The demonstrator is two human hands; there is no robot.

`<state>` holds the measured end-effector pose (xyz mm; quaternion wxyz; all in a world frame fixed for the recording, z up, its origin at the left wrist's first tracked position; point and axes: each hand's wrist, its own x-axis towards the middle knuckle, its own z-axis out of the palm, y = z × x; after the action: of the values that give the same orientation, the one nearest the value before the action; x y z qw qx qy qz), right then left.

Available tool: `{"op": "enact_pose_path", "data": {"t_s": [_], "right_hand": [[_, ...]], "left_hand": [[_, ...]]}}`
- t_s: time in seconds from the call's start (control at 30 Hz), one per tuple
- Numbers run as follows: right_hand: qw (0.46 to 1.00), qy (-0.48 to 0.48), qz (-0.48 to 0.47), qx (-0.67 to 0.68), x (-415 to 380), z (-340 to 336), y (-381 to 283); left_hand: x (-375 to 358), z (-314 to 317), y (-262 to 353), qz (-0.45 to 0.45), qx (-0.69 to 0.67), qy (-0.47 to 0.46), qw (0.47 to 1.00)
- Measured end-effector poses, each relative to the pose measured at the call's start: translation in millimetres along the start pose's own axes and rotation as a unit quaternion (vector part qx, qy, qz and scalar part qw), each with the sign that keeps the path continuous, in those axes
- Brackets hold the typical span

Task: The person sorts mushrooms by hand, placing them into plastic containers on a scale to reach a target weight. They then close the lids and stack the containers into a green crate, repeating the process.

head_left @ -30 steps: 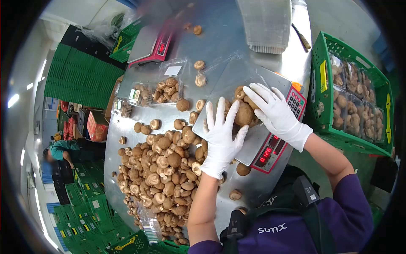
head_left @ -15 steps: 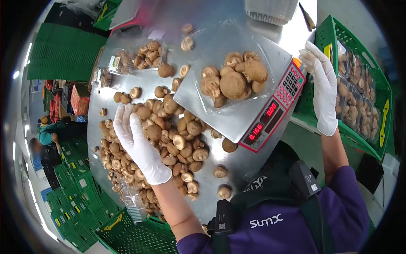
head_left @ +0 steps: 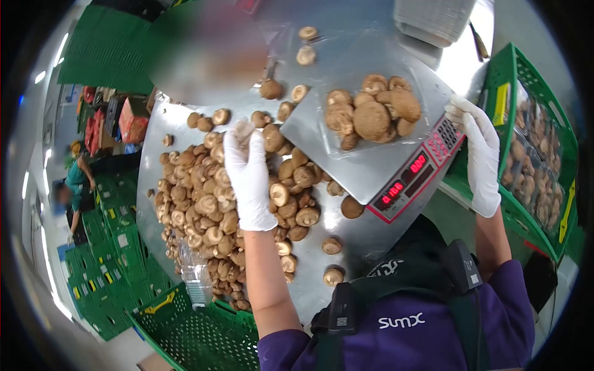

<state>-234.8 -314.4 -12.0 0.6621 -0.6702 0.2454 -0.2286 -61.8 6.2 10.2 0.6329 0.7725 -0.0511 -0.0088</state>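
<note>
My left hand (head_left: 250, 176), in a white glove, is at the upper right side of a heap of brown mushrooms (head_left: 204, 204). Its thumb and fingers close around what looks like a pale mushroom (head_left: 244, 133), partly hidden. My right hand (head_left: 479, 151), also gloved, is beside the keypad of the scale (head_left: 346, 164), holding nothing, fingers bent but apart. On the scale's plate sits a clear plastic tray (head_left: 337, 145) with several large mushrooms (head_left: 372, 120). The red display (head_left: 402, 182) shows lit digits, apparently 0.166 and 0.00.
At right, a green crate (head_left: 513, 68) holds packed mushroom trays (head_left: 535, 167). Stacked clear trays (head_left: 430, 21) and a knife (head_left: 478, 42) lie at the back. A green crate (head_left: 192, 334) stands below the metal table's near-left edge. A large blurred shape (head_left: 210, 49) covers the far-left corner.
My left hand has moved right across the heap, its fingers now curled. My right hand's fingers have bent in toward the keypad. A blurred shape now covers the packed trays at far left.
</note>
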Motion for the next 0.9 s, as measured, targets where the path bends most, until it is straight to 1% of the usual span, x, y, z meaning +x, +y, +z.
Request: {"op": "enact_pose_path", "data": {"t_s": [0.03,0.1,0.17,0.2,0.23,0.3,0.37,0.4,0.5,0.53,0.57,0.63,0.67,0.7,0.77,0.9], "right_hand": [[1.000,-0.006,-0.004,-0.004,0,-1,3],[1.000,-0.003,0.005,-0.007,0,2,6],[1.000,-0.007,0.005,-0.010,2,6,8],[1.000,-0.005,0.002,-0.003,2,8,9],[1.000,-0.006,0.002,-0.003,4,10,11],[1.000,-0.006,0.001,-0.004,9,12,15],[1.000,-0.004,0.005,0.005,12,15,17],[1.000,-0.002,0.007,0.006,14,17,17],[1.000,0.002,-0.003,0.007,18,22,11],[1.000,0.003,-0.013,0.009,20,20,11],[1.000,0.005,-0.022,0.012,22,19,12],[1.000,0.001,-0.025,-0.009,26,18,8],[1.000,0.003,-0.021,-0.008,29,17,8],[1.000,0.005,-0.019,-0.006,31,16,10],[1.000,-0.001,-0.021,-0.006,36,14,15],[1.000,0.004,-0.029,-0.007,38,21,15]], "left_hand": [[3,-10,-17,0.023,0.049,-0.002,0.999],[-7,-16,-25,-0.010,0.092,-0.023,0.995],[-16,-21,-48,0.061,0.214,-0.054,0.973],[-21,-18,-55,0.042,0.232,-0.062,0.970],[-23,-18,-69,0.063,0.282,-0.076,0.954],[-26,-12,-85,0.128,0.443,-0.098,0.882],[-23,0,-100,0.090,0.479,-0.108,0.866],[-19,2,-102,0.065,0.496,-0.130,0.856],[-7,-6,-106,0.052,0.410,-0.176,0.893],[-8,-10,-105,0.081,0.359,-0.167,0.915],[-11,-14,-95,0.036,0.291,-0.149,0.944],[-18,-25,-70,-0.056,0.151,-0.111,0.981],[-18,-36,-77,-0.034,0.098,-0.107,0.989],[-20,-47,-81,-0.059,0.008,-0.101,0.993],[-26,-61,-79,-0.082,-0.032,-0.051,0.995],[-32,-67,-66,-0.134,-0.150,-0.014,0.979]]}}
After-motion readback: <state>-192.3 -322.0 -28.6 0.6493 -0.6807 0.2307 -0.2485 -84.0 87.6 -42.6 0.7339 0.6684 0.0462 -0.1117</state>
